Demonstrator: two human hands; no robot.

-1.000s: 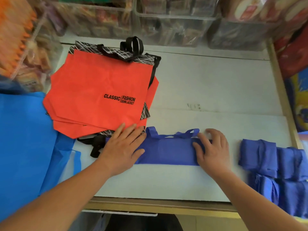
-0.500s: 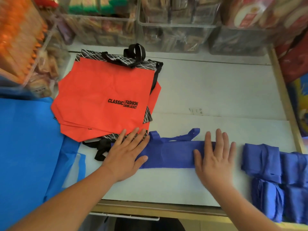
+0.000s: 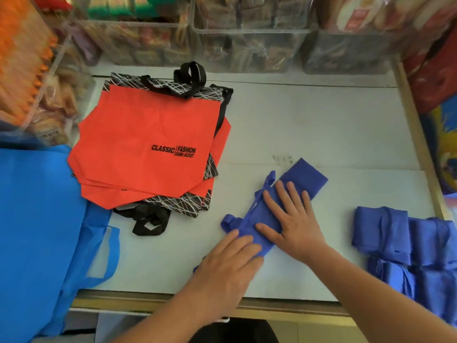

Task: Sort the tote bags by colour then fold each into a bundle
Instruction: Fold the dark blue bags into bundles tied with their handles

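- At the left edge the light-blue bags (image 3: 37, 219) drape over the near side, with the orange tote stack (image 3: 148, 149) flat beside them; neither is folded.
- The left hand (image 3: 227, 263) lies on the near end of the dark-blue strip (image 3: 306, 178), fingers straight and close together.
- The right hand (image 3: 291, 219) presses the strip's middle, fingers spread flat.
- This looks like the bundling step. The next move probably calls for turning the near end over.
- Finished dark-blue bundles (image 3: 405, 243) sit at the near right.

White tabletop (image 3: 309, 125), wooden edging (image 3: 418, 134), clear snack bins (image 3: 247, 45) behind
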